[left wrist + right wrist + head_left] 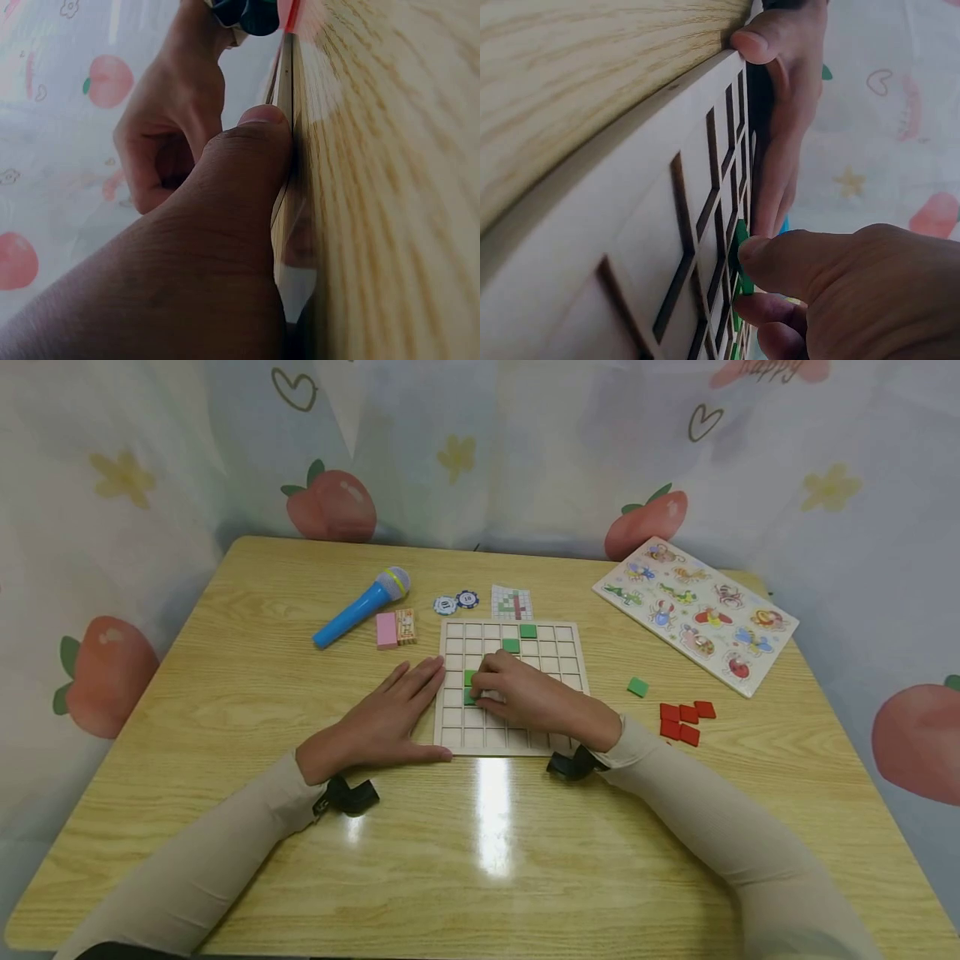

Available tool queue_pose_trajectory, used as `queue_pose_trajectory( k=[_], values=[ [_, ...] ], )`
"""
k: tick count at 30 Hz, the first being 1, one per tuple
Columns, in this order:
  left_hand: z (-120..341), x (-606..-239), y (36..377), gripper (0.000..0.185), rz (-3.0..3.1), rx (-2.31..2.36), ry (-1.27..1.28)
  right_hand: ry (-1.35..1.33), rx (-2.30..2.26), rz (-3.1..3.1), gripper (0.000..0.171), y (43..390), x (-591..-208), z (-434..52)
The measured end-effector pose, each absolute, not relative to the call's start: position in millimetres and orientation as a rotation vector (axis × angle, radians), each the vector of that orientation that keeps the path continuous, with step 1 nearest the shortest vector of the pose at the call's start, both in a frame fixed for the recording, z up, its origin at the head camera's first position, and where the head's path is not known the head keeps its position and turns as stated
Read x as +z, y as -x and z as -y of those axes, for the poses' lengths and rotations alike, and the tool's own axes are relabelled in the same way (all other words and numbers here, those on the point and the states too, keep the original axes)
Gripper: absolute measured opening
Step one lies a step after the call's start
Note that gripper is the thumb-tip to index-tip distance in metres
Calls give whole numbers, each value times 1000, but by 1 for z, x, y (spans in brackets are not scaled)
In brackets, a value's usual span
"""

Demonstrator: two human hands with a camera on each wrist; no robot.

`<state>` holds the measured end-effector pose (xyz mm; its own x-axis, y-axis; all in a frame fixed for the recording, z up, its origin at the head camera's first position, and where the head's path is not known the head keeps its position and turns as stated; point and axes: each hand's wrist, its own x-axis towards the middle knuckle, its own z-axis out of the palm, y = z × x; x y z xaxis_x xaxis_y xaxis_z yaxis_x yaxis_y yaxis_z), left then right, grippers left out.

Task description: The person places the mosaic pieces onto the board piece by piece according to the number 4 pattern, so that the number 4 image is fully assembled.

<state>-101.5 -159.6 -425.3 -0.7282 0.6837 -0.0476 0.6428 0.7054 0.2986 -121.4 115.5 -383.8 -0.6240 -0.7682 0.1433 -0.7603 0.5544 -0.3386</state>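
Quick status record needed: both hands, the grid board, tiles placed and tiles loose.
left hand: flat on the table, fingers straight against the left edge of the grid board
right hand: on the board, fingertips pinching a green tile at a cell
placed green tiles: one in the top row, one just below it, more partly hidden under the right hand
loose green tile: on the table, right of the board
red tiles: cluster further right
pattern card: behind the board

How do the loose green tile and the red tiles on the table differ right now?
The loose green tile lies alone, nearer the grid board; the red tiles sit clustered together, touching, farther out. One is green, the others red. All are small flat squares right of the board.
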Motion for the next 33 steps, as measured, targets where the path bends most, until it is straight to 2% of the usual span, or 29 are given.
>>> queue_pose_trajectory(
  k=[10,16,24,33],
  values=[
    [159,-426,103,127,-2755,400,-1090,1399,-567,-2774,7,120,-382,-116],
    [158,-426,102,129,-2756,389,-1062,1363,-630,-2802,21,114,-372,-143],
    [158,-422,99,129,-2758,401,-1051,1056,-934,-3132,27,89,-352,-233],
    [158,-422,99,130,-2761,408,-1090,615,-1230,-3351,24,55,-377,-286]
  ],
)
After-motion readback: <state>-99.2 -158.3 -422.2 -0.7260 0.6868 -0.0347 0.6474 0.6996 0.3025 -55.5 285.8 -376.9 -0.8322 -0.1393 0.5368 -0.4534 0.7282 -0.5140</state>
